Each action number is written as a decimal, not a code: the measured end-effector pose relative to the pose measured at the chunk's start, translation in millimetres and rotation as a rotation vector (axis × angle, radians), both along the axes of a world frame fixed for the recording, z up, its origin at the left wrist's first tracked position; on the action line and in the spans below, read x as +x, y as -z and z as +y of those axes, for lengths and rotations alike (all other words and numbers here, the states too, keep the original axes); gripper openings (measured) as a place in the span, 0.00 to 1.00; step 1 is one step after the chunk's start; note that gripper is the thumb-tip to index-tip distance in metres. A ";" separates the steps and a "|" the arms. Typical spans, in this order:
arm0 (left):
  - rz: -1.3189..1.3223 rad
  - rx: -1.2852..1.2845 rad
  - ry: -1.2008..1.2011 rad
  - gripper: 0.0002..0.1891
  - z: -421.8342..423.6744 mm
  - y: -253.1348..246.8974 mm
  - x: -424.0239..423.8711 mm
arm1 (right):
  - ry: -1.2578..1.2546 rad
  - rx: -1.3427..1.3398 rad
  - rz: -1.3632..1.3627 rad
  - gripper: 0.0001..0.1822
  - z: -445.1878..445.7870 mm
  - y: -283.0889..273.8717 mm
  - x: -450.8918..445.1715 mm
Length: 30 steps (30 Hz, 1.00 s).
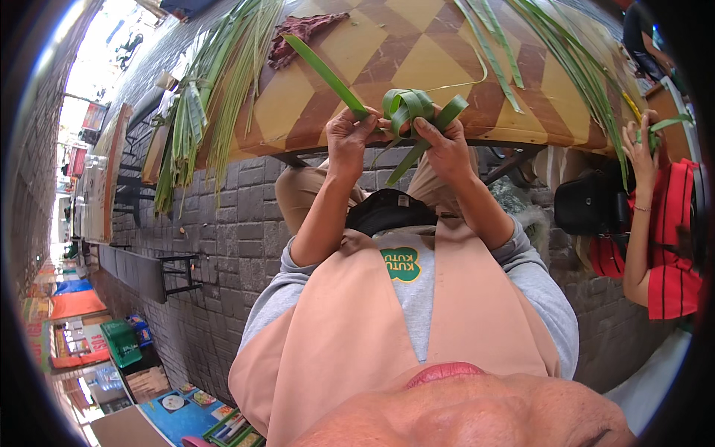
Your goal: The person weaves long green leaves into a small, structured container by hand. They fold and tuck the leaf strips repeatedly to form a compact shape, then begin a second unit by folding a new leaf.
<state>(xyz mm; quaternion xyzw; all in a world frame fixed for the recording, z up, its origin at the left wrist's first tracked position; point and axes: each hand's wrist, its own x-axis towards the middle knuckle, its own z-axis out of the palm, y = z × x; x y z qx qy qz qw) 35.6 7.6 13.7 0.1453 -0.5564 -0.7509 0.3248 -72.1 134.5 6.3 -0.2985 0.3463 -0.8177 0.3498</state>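
Above the near edge of a patterned table, my left hand pinches a flat green palm-leaf strip, whose long end points up and to the left. My right hand grips a looped bundle of palm-leaf strips between thumb and fingers; one wide end sticks out above the hand and another hangs below it. A thin pale strand runs from the bundle to the right over the table. The two hands are close together, and the fingertips are partly hidden by the leaf loops.
Long palm fronds hang over the table's left side; more leaves lie at its right. A dark red cloth lies near the back. At the right, a person's hand holds a green leaf piece, near a black bag.
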 end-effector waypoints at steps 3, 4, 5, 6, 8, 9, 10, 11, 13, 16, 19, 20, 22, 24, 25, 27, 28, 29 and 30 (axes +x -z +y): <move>0.046 -0.002 0.024 0.06 7.8 0.0 -13.1 | -0.003 -0.005 0.001 0.09 4.6 0.4 -8.9; 0.064 0.000 0.036 0.06 10.2 -1.1 -16.9 | 0.003 -0.003 0.002 0.09 6.5 0.2 -11.2; 0.066 -0.034 0.039 0.06 12.9 -3.3 -19.5 | 0.008 -0.001 0.004 0.09 9.1 0.0 -12.7; 0.066 -0.068 0.042 0.07 15.9 -6.2 -20.9 | 0.012 0.001 0.004 0.09 11.3 0.0 -13.7; 0.047 -0.097 0.061 0.07 18.0 -8.2 -24.8 | 0.044 -0.005 0.047 0.09 13.3 -1.7 -15.3; 0.026 -0.092 0.077 0.08 17.0 -7.8 -25.1 | 0.059 -0.008 0.066 0.09 14.4 -2.5 -15.4; 0.005 -0.087 0.094 0.08 16.9 -8.1 -26.1 | 0.075 0.001 0.086 0.09 16.5 -3.6 -15.7; 0.016 -0.070 0.083 0.09 18.4 -9.2 -28.2 | 0.092 0.010 0.107 0.08 18.6 -5.0 -16.1; 0.036 -0.037 0.063 0.09 22.5 -11.4 -32.7 | 0.117 0.009 0.143 0.08 21.3 -5.2 -18.4; 0.025 0.002 0.056 0.10 24.3 -8.7 -38.4 | 0.144 -0.013 0.189 0.09 24.5 -3.4 -22.8; 0.030 -0.011 0.097 0.10 25.9 -6.9 -42.1 | 0.157 -0.024 0.198 0.09 26.8 -2.9 -26.5; 0.038 -0.014 0.113 0.10 26.8 -7.9 -43.1 | 0.155 -0.028 0.185 0.10 27.1 -2.1 -27.5; 0.049 -0.019 0.139 0.10 29.0 -10.9 -43.6 | 0.151 -0.031 0.171 0.10 27.9 -2.0 -28.4; 0.026 -0.004 0.160 0.10 29.7 -12.0 -44.2 | 0.149 -0.029 0.168 0.10 29.3 -3.1 -29.1; 0.014 0.005 0.170 0.10 30.0 -12.7 -44.3 | 0.148 -0.024 0.158 0.10 29.9 -3.8 -29.2; -0.006 0.020 0.198 0.10 31.3 -18.7 -42.9 | 0.144 -0.011 0.139 0.10 31.4 -4.5 -30.0; -0.016 0.028 0.212 0.10 31.9 -20.2 -42.7 | 0.147 -0.003 0.141 0.10 31.8 -2.0 -31.2; -0.028 0.009 0.204 0.09 31.7 -18.6 -43.7 | 0.150 0.006 0.144 0.10 31.9 2.1 -32.6; -0.041 -0.012 0.191 0.09 30.5 -16.3 -44.3 | 0.148 0.011 0.145 0.10 30.9 3.1 -33.5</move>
